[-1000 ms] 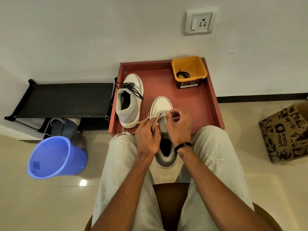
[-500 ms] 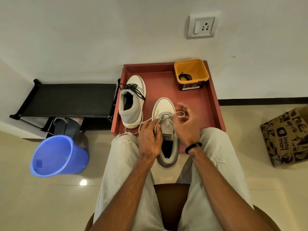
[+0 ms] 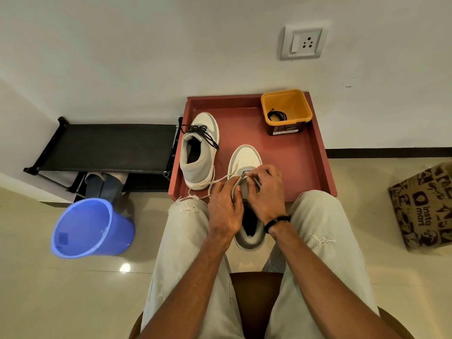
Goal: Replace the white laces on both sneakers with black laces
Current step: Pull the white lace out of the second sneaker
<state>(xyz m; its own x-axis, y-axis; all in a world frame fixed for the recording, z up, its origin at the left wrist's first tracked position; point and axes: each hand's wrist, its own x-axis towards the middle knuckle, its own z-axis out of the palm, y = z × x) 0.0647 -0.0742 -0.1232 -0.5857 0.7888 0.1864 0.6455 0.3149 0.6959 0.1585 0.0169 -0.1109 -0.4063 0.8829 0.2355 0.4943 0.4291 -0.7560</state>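
Observation:
Two white-and-grey sneakers sit on a red tray [image 3: 315,157]. The left sneaker [image 3: 199,152] carries black laces. The right sneaker [image 3: 245,162] lies between my knees, its heel over the tray's near edge. A white lace [image 3: 217,180] trails from its eyelets to the left across the tray. My left hand [image 3: 226,209] grips the shoe's left side near the tongue. My right hand [image 3: 265,192] pinches the lace at the eyelets, fingers curled over the tongue. A coiled black lace [image 3: 276,116] lies inside the yellow tub [image 3: 286,111] at the tray's back right.
A blue bucket [image 3: 90,228] stands on the floor at the left. A black shoe rack [image 3: 107,148] with shoes beneath is behind it. A printed paper bag [image 3: 423,206] stands at the right. The wall with a socket is right behind the tray.
My right hand had pulled a loop of white lace out to the right, and it has now come back onto the eyelets. My left hand stays on the shoe.

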